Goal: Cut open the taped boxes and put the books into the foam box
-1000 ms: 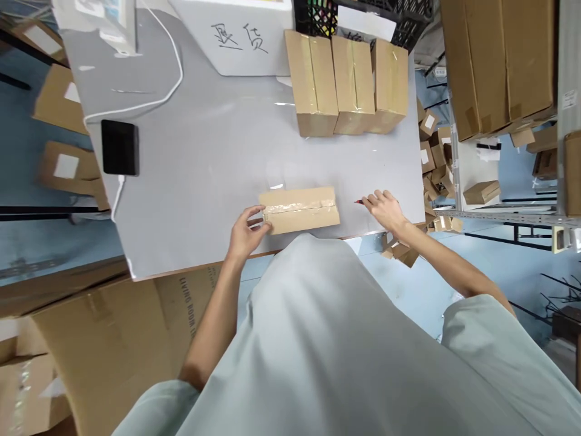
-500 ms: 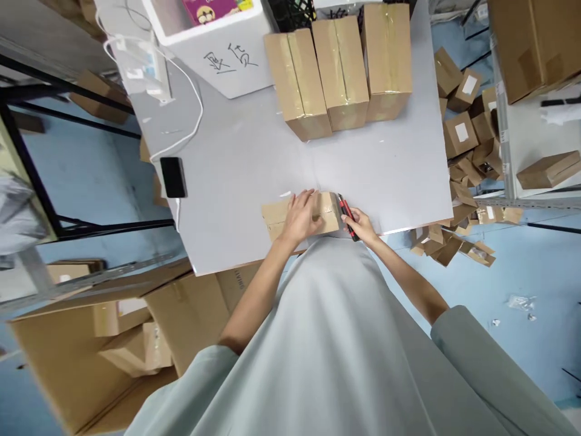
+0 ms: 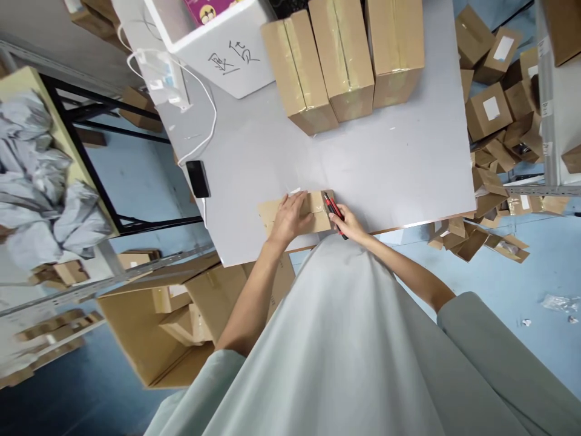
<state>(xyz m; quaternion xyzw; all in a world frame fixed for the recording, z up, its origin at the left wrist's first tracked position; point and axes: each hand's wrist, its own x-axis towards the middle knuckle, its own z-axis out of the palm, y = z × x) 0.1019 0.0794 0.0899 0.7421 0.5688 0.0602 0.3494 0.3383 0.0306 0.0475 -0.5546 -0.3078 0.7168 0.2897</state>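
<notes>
A small, narrow cardboard box (image 3: 314, 203) with clear tape lies along the near edge of the grey-white table (image 3: 390, 163). My left hand (image 3: 289, 219) is laid over its middle, fingers reaching the far edge and thumb apart on the right, holding the box. At the box's right end, my right hand (image 3: 348, 224) is closed around a red and black utility knife (image 3: 334, 215). The knife points away from me, its tip over the taped end. Whether the blade touches the tape I cannot tell.
Three taped cartons (image 3: 342, 66) stand at the back beside a white foam bin (image 3: 222, 60). Left are a phone (image 3: 198, 179) on a white cable and a power strip (image 3: 163, 79). A large open carton (image 3: 136, 333) sits below left; boxes (image 3: 490, 115) are piled at right.
The view has shifted, moving the surroundings. Against the box, the knife tip has moved leftward, from just past the right end to over it. My left hand keeps its hold.
</notes>
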